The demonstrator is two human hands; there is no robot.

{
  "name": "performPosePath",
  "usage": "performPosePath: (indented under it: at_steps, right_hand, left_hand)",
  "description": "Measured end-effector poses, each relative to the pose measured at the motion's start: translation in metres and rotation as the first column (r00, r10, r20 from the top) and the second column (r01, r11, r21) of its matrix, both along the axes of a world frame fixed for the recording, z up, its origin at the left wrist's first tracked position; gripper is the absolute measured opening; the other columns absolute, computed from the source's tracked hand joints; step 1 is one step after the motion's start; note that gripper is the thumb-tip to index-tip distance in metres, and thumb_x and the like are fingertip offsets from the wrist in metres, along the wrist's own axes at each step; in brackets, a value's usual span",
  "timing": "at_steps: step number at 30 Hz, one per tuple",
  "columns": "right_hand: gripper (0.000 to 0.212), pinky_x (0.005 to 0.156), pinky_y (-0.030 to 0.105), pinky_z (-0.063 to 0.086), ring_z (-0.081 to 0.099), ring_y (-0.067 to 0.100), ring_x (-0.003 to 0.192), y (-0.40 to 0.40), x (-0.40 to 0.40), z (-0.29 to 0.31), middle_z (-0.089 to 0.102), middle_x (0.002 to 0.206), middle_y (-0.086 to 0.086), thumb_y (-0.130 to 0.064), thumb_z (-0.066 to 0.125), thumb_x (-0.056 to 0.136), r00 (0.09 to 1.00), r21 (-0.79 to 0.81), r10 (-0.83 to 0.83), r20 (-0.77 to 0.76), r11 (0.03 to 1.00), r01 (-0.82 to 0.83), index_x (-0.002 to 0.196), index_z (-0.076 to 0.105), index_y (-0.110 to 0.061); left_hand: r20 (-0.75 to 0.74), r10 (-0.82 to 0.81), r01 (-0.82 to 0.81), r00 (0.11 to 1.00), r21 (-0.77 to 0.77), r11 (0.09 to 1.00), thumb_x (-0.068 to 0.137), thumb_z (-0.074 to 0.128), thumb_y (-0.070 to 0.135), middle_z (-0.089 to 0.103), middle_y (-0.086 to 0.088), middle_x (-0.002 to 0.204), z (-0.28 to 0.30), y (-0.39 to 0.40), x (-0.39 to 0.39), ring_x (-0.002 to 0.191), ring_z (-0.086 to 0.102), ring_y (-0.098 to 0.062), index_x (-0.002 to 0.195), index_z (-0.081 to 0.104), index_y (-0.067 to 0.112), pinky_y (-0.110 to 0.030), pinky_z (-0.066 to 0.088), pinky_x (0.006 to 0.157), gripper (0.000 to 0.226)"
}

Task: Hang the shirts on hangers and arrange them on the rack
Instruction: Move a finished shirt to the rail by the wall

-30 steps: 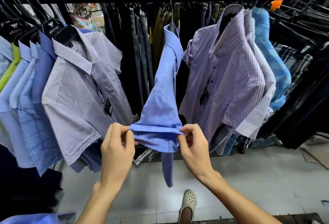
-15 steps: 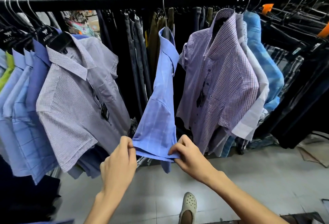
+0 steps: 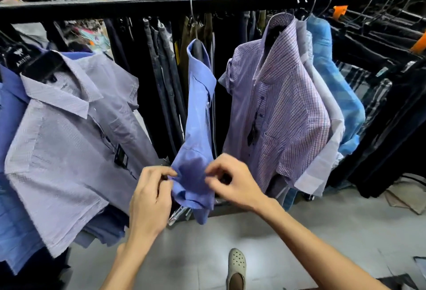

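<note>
On the rack rail (image 3: 230,1), between a grey shirt (image 3: 69,142) and a checked shirt (image 3: 288,114), the blue shirt (image 3: 198,128) hangs edge-on, its sleeve, held spread earlier, now bunched and pinched by the left hand (image 3: 149,197) while the right hand (image 3: 232,181) has loosened, suggesting tidying nearly done.

blue shirt (image 3: 200,114), purple checked shirt (image 3: 288,114), black rack (image 3: 138,6)

Dark trousers (image 3: 166,77) hang at upper centre; a pale perforated clog (image 3: 237,264) stands on the grey floor (image 3: 345,232), bottom centre; possibly folded cloth (image 3: 408,195) lies far right.
</note>
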State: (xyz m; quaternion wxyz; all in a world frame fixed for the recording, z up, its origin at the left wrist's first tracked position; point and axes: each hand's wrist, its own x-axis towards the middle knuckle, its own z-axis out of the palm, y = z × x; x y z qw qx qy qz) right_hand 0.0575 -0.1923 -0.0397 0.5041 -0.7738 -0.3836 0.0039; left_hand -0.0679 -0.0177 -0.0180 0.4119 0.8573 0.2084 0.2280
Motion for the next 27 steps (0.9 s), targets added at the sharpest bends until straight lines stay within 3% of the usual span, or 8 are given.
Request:
performPosePath:
  at_steps: [4,8,10,15,17,20,23,27]
  right_hand:
    - [0.029,0.085,0.025,0.052,0.065,0.010,0.092,0.022,0.041,0.044,0.065,0.108,0.000,-0.023,0.070,0.090,0.973,0.258,-0.030,-0.228,0.962,0.090,0.118,0.064,-0.019]
    - [0.042,0.091,0.018,0.048,0.062,0.001,0.093,0.047,0.087,0.080,0.054,0.126,0.003,-0.020,0.064,0.098,0.970,0.331,0.021,-0.243,0.942,0.062,0.139,0.056,-0.016]
    - [0.039,0.091,0.016,0.046,0.060,-0.004,0.093,0.062,0.104,0.090,0.053,0.126,0.003,-0.021,0.062,0.099,0.975,0.335,0.051,-0.216,0.942,0.025,0.137,0.058,-0.015]
    - [0.026,0.097,0.034,0.052,0.066,0.015,0.105,0.089,0.131,0.098,0.063,0.116,0.004,-0.030,0.063,0.093,0.959,0.329,0.165,-0.230,0.941,-0.082,0.113,0.070,-0.016]
    - [0.020,0.094,0.033,0.051,0.065,0.011,0.100,0.097,0.141,0.098,0.067,0.107,-0.004,-0.027,0.065,0.093,0.945,0.369,0.191,-0.266,0.926,-0.083,0.110,0.068,-0.017]
    - [0.029,0.081,0.022,0.049,0.060,0.004,0.084,0.109,0.149,0.102,0.063,0.097,-0.004,-0.018,0.070,0.094,0.912,0.442,0.164,-0.375,0.897,0.020,0.121,0.058,-0.013]
    - [0.042,0.074,0.018,0.052,0.061,0.006,0.074,0.122,0.152,0.110,0.061,0.110,0.004,-0.020,0.073,0.093,0.907,0.452,0.142,-0.397,0.890,0.059,0.131,0.054,-0.018]
    - [0.031,0.089,0.039,0.059,0.076,0.021,0.083,0.146,0.152,0.117,0.067,0.117,0.001,-0.033,0.074,0.092,0.845,0.415,0.172,-0.506,0.907,0.064,0.118,0.060,-0.022]
  left_hand:
    - [0.183,0.040,-0.016,0.982,-0.129,0.991,0.086,0.049,0.050,0.064,0.011,0.099,0.040,-0.001,0.043,0.089,0.062,-0.009,0.095,0.058,0.039,-0.026,0.047,0.080,0.017]
    - [0.169,0.011,0.012,0.986,-0.135,0.991,0.083,0.062,0.057,0.066,0.012,0.090,0.081,0.003,0.095,0.071,0.061,-0.012,0.094,0.059,0.043,-0.018,0.047,0.071,0.019]
    - [0.107,-0.013,0.017,0.994,-0.034,0.999,0.086,0.072,0.048,0.066,0.011,0.088,0.094,0.009,0.117,0.066,0.056,-0.007,0.096,0.057,0.043,-0.014,0.044,0.066,0.019]
    - [-0.011,0.136,-0.131,0.991,0.199,0.971,0.079,0.080,0.049,0.069,0.019,0.091,0.106,0.041,0.142,0.086,0.067,-0.011,0.106,0.065,0.037,-0.038,0.054,0.081,0.033]
    - [-0.073,0.172,-0.151,0.982,0.238,0.959,0.076,0.080,0.053,0.070,0.020,0.088,0.110,0.054,0.143,0.085,0.068,-0.011,0.109,0.067,0.036,-0.041,0.055,0.084,0.039]
    - [-0.149,0.146,-0.096,0.978,0.297,0.950,0.077,0.077,0.055,0.073,0.016,0.084,0.113,0.065,0.145,0.082,0.069,-0.007,0.095,0.074,0.032,-0.040,0.056,0.083,0.029]
    - [-0.191,0.178,-0.101,0.965,0.354,0.930,0.073,0.067,0.063,0.071,0.016,0.081,0.120,0.073,0.143,0.080,0.068,-0.015,0.087,0.072,0.031,-0.041,0.056,0.078,0.035]
    - [-0.225,0.219,-0.114,0.950,0.403,0.908,0.068,0.051,0.063,0.069,0.018,0.095,0.130,0.087,0.132,0.095,0.066,-0.018,0.095,0.067,0.035,-0.040,0.053,0.084,0.042]
